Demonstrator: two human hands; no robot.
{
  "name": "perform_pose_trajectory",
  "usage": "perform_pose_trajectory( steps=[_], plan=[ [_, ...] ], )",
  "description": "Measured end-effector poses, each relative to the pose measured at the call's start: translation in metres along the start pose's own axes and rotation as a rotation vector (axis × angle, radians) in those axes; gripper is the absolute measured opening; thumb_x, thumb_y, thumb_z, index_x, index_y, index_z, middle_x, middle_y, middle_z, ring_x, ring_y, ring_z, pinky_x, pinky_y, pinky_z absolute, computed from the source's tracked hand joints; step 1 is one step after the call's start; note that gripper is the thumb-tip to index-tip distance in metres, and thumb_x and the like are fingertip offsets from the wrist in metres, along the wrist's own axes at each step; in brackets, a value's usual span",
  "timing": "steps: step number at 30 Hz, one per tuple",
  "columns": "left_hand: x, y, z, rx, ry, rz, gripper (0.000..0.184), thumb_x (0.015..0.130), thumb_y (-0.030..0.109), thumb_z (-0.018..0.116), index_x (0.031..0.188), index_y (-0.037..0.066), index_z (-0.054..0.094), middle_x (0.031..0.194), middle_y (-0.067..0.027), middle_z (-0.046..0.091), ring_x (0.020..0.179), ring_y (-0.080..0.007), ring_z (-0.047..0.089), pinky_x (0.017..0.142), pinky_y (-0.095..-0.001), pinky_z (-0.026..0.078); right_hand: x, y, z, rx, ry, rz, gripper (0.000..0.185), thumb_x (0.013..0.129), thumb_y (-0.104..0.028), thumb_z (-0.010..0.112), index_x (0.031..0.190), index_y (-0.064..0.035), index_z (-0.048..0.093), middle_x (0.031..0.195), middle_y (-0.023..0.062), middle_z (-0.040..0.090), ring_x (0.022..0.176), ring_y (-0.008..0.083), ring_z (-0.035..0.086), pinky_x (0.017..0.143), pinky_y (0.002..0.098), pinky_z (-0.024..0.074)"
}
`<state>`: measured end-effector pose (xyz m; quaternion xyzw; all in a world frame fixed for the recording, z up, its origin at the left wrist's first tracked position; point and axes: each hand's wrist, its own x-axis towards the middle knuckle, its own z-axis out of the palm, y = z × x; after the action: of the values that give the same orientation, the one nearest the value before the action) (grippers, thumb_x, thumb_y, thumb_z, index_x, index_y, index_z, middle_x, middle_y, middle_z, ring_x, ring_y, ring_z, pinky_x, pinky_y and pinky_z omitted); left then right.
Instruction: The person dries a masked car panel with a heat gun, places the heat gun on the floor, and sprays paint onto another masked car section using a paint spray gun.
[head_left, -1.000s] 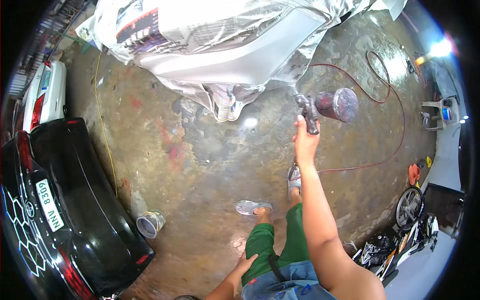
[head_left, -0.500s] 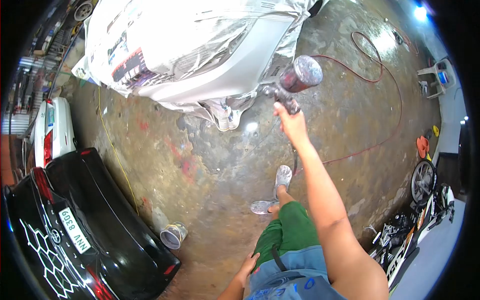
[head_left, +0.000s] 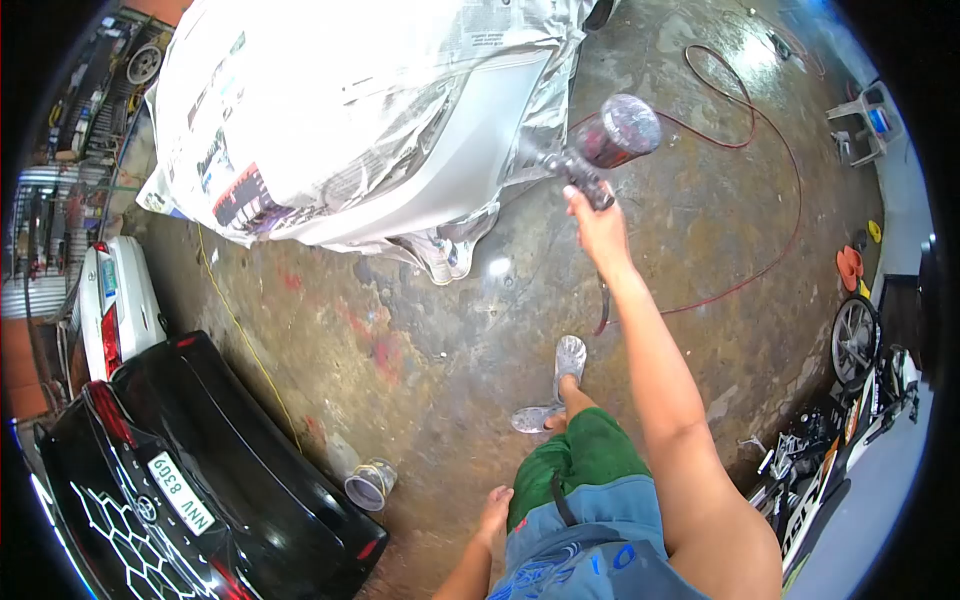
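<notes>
My right hand (head_left: 602,230) is closed around the handle of a paint-stained spray gun (head_left: 578,172), with its cup (head_left: 622,132) on the upper right. The nozzle points left at a smooth, pale bumper-like panel (head_left: 455,180), a short distance away. Faint mist shows in front of the nozzle. Newspaper sheets (head_left: 340,110) cover the car body around this panel. Low by my green shorts (head_left: 580,460) hangs my left hand (head_left: 495,512), loosely open, with nothing seen in it; its fingers are partly hidden.
A red hose (head_left: 745,290) runs from below the gun and loops over the stained concrete floor (head_left: 440,350). At lower left stand a black car (head_left: 240,440) and a bucket (head_left: 371,485); a white car (head_left: 130,300) is behind. Motorcycle parts (head_left: 800,460) and a plastic chair (head_left: 862,125) line the right.
My view has shifted, so the covered car sits further left. The spray gun in my right hand has moved slightly right in view. My left hand has come off the shorts' edge a little.
</notes>
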<state>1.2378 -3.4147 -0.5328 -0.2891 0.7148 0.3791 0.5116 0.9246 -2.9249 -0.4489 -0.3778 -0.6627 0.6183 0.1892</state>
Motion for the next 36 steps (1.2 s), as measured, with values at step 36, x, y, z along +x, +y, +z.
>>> perform_pose_trajectory(
  steps=[36],
  plan=[
    [0.0, 0.069, 0.002, -0.057, 0.126, 0.13, 0.058, 0.099, 0.036, 0.061, 0.141, -0.003, 0.052, 0.14, -0.0195, 0.058, 0.132, -0.0293, 0.053, 0.112, -0.0389, 0.04, -0.017, -0.092, -0.016, -0.257, -0.301, -0.096, 0.051, 0.091, -0.049, 0.071, 0.118, -0.0062, 0.064, 0.088, 0.021, 0.071, 0.086, 0.0368, 0.07, 0.078, 0.0437, 0.0517]
  ],
)
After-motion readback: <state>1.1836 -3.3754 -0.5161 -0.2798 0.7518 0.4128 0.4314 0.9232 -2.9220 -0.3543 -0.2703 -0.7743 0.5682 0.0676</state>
